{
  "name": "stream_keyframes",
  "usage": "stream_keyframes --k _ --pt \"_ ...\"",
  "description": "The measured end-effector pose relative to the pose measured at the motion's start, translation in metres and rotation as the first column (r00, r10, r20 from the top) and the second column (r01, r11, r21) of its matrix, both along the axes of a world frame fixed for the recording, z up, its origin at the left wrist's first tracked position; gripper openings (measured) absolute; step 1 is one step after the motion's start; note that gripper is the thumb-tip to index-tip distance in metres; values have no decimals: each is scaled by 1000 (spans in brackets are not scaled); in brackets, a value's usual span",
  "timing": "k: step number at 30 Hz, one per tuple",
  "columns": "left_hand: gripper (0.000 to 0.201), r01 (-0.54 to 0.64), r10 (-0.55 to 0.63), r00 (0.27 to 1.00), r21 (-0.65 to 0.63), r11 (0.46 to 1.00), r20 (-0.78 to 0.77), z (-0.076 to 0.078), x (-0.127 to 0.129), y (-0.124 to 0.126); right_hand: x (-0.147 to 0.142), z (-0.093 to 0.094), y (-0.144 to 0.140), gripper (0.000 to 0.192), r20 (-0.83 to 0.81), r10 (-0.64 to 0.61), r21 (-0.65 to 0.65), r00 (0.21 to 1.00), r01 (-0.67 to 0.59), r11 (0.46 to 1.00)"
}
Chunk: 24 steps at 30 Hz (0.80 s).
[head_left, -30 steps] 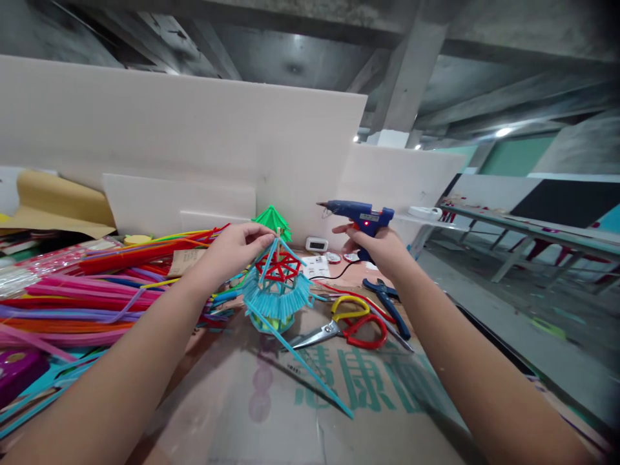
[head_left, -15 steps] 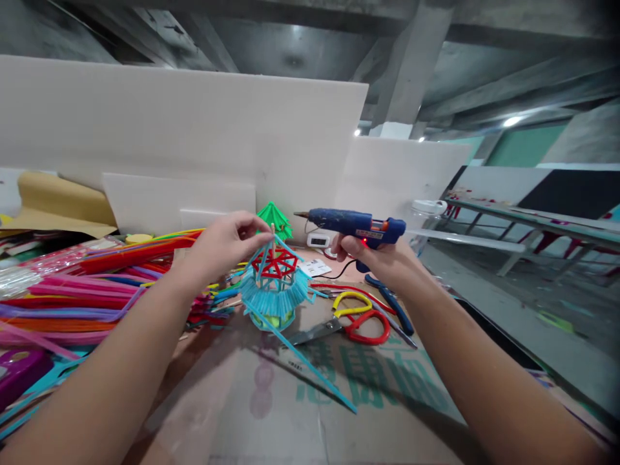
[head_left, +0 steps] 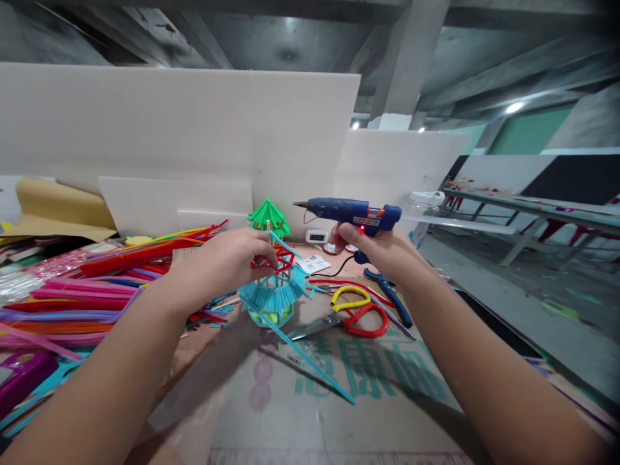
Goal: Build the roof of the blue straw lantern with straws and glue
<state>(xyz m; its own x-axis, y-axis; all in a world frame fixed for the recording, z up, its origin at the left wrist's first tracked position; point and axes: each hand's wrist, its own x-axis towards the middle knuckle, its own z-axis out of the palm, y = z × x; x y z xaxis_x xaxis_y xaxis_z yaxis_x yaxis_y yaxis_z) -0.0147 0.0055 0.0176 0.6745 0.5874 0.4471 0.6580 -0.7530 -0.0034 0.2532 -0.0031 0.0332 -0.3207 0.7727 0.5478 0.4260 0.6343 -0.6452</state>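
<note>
A small pavilion model (head_left: 275,294) made of light-blue straws with a red frame on top stands on the cardboard sheet (head_left: 310,413). My left hand (head_left: 227,261) grips its top, fingers closed around the upright stick and red frame. A long blue straw (head_left: 310,361) slants down from the model toward me. My right hand (head_left: 382,248) holds a blue hot glue gun (head_left: 351,211) level, with its nozzle pointing left, above and just right of the model. A red light glows on the gun.
Scissors with red and yellow handles (head_left: 351,316) and blue pliers (head_left: 387,300) lie right of the model. Piles of coloured straws (head_left: 87,290) cover the left side. A green straw model (head_left: 268,216) stands behind, before white foam boards (head_left: 184,135). The table edge drops off at the right.
My right hand brought the glue gun left and lower, closer to the model. My left hand slid down over the model's top, tilting it slightly.
</note>
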Motion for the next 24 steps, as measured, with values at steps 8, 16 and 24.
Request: stream_keyframes --k 8,16,24 --pt "15 1 -1 998 7 1000 -66 1 3 -6 2 -2 4 52 23 -47 -23 999 47 999" --pt "18 -18 18 1000 -32 999 -1 5 -2 -4 0 -2 3 50 59 -48 14 997 47 999" --pt "31 -379 346 869 25 925 354 17 -11 -9 -4 -3 -2 46 9 57 -29 998 -57 998"
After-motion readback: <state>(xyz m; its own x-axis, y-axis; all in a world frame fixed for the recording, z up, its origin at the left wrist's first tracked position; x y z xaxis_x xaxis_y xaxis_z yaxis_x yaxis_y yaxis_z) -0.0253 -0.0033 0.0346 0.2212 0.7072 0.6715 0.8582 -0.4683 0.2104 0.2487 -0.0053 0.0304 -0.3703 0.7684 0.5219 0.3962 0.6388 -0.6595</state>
